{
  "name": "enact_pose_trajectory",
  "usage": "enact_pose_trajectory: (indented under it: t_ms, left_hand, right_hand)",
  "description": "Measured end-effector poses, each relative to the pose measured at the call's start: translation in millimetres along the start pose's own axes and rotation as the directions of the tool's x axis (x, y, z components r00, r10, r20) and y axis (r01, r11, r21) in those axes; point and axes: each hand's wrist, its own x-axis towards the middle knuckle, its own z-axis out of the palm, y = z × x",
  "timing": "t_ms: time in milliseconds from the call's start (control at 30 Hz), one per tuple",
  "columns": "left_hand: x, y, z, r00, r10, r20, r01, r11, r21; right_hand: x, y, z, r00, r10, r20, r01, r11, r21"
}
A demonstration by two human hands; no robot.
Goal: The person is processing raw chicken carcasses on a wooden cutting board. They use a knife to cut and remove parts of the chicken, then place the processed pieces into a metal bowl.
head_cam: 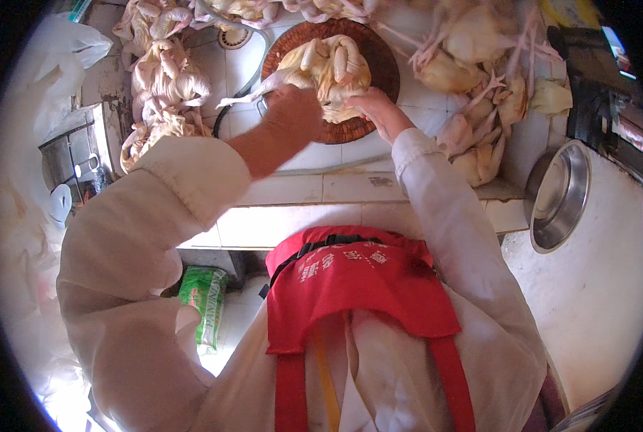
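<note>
A plucked chicken point(340, 65) lies on a round wooden chopping block point(386, 70), its folded legs or wings uppermost. My left hand point(294, 113) is at the near left side of the bird, blurred, with its fingers partly hidden; a pale limb stretches out to the left beyond it. I cannot tell whether it holds anything. At the bird's near right edge, my right hand point(375, 108) grips its skin between thumb and fingers. A metal loop shows just left of my left hand. A grey hose point(256, 70) curves past the block's left side.
Plucked chickens point(164, 81) are piled along the left side, and more birds point(472, 70) with feet sticking out lie at the right. A drain point(235, 38) is set in the white tiles. A steel basin point(562, 197) stands tilted beyond the counter's right end. A green printed bag point(202, 302) lies below.
</note>
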Motion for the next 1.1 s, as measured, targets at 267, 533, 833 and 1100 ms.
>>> enact_pose_trajectory:
  t_ms: [267, 533, 833, 1100]
  left_hand:
    - [-47.6, -31.3, 112.4, 0.988, -0.122, 0.099, 0.155, 0.874, -0.460]
    - [-53.7, 53.1, 108.5, 0.710, 0.433, 0.555, 0.569, -0.818, -0.089]
    - [-38.6, -2.5, 99.0, 0.930, -0.263, 0.258, 0.360, 0.799, -0.482]
    - [-39.5, -28.5, 39.9, 0.975, -0.196, 0.108, 0.215, 0.955, -0.203]
  right_hand:
    - [16.2, 15.3, 2.9, 0.999, -0.040, -0.018, 0.039, 0.997, -0.067]
    - [5.2, 8.2, 8.5, 0.956, -0.286, -0.067, 0.274, 0.950, -0.147]
    - [44.8, 8.4, -17.9, 0.948, -0.306, 0.088, 0.296, 0.744, -0.600]
    - [50.5, -10.5, -33.2, 0.944, -0.315, 0.097, 0.296, 0.682, -0.669]
